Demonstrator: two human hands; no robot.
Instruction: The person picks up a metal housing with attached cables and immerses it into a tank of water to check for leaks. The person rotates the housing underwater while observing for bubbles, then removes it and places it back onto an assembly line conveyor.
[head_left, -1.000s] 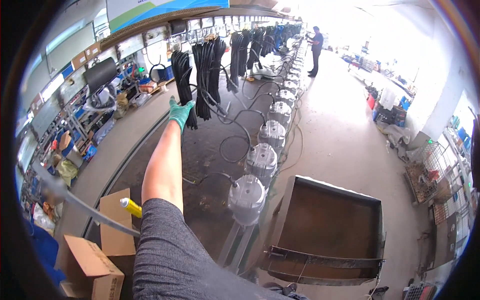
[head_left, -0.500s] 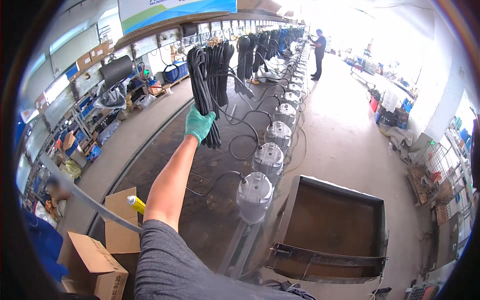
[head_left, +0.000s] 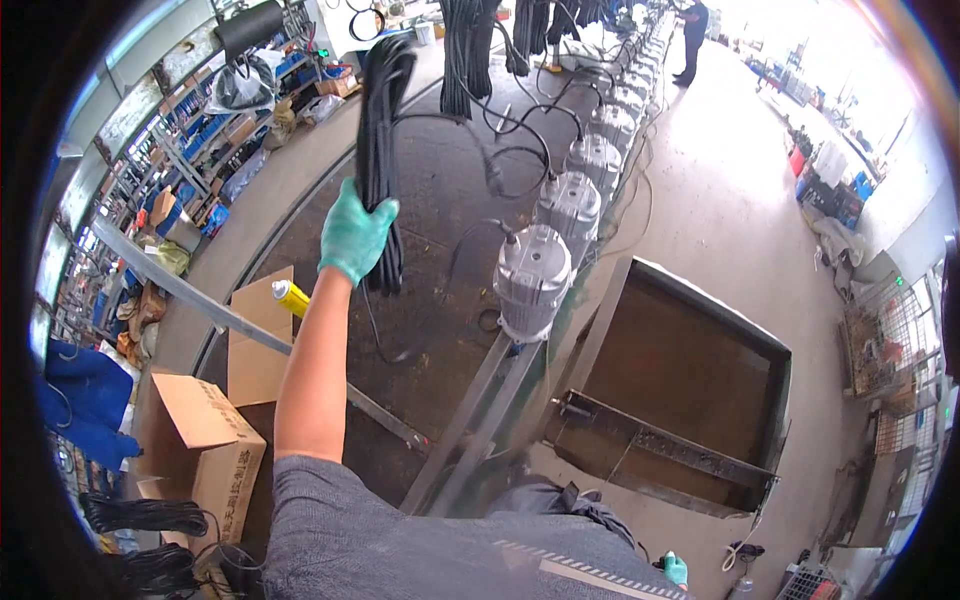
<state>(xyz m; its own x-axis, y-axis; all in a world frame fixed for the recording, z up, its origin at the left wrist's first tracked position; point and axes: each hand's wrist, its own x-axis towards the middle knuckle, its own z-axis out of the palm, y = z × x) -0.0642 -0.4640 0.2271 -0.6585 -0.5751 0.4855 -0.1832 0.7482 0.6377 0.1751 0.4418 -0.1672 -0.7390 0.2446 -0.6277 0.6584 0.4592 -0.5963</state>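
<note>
My left hand (head_left: 356, 232), in a green glove, is closed round a long coiled bundle of black cable (head_left: 380, 150), held upright above the dark work surface. A loop of cable trails below it. The nearest grey metal motor housing (head_left: 533, 275) stands right of the bundle, with a black cable leaving its top; more housings (head_left: 570, 203) line up behind it. My right hand (head_left: 676, 570), also green-gloved, shows only in small part at the lower edge; its fingers cannot be made out.
Other cable bundles (head_left: 468, 60) hang at the back. An open cardboard box (head_left: 225, 470) and a yellow-capped tube (head_left: 290, 297) are at my left, near a grey bar (head_left: 185, 287). Coiled cables (head_left: 145, 515) lie lower left. A shallow metal tray (head_left: 690, 370) sits on the right; a person (head_left: 692, 45) stands far off.
My left hand has drawn its cable bundle away from the others hanging behind, nearer and to the left. The view has tipped downward. My right hand now shows at the lower edge.
</note>
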